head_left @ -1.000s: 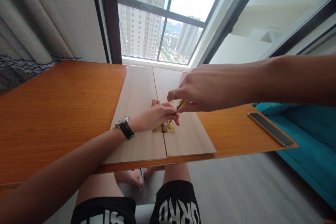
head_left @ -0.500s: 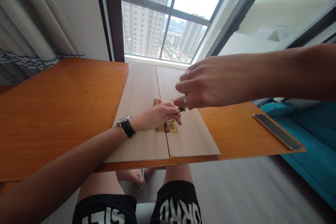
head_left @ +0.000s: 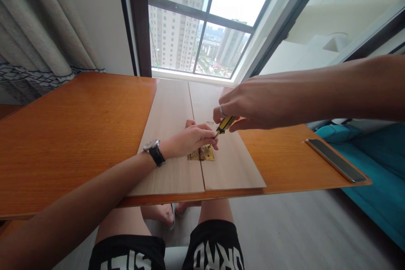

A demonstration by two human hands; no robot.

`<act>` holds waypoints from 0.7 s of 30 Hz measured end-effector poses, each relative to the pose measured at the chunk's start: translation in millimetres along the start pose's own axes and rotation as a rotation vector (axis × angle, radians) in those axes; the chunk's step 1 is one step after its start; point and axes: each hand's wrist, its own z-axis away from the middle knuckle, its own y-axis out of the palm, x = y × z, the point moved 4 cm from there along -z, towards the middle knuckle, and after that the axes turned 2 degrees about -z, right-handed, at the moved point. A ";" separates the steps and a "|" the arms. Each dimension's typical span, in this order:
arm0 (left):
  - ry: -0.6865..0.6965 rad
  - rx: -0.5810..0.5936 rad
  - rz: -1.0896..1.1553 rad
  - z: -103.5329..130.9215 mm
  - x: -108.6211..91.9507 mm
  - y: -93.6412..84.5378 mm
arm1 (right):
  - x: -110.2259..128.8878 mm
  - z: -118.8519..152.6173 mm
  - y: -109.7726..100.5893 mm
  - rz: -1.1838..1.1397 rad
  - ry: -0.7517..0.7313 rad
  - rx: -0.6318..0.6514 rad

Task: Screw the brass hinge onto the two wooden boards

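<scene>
My right hand [head_left: 248, 103] is closed round the yellow-and-black handle of a screwdriver [head_left: 225, 125], which slants down to the left. My left hand [head_left: 196, 139], wearing a watch, pinches the metal shaft low down with thumb and fingertips. The shaft's tip stands over a brass hinge [head_left: 207, 155]; whether it sits in a screw is too small to tell. The hinge lies flat across the seam between two pale wooden boards, the left board [head_left: 164, 168] and the right board [head_left: 234, 168]. My left fingers hide the hinge's far edge.
The boards lie on an orange-brown wooden table [head_left: 79, 135]. A dark, flat strip [head_left: 335, 160] lies near its right end, beside a teal sofa [head_left: 379, 177]. Behind the table is a window [head_left: 202, 21]; a curtain [head_left: 38, 29] hangs at the left. A tiny dark mark [head_left: 209, 122] shows on the right board.
My right hand has shifted its grip and turned, so more of the screwdriver's handle shows now. My left hand stays in nearly the same place by the hinge.
</scene>
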 end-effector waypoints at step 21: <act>-0.018 -0.036 -0.058 2.3 3.6 -0.2 | 19.1 11.7 0.7 0.178 -0.145 0.230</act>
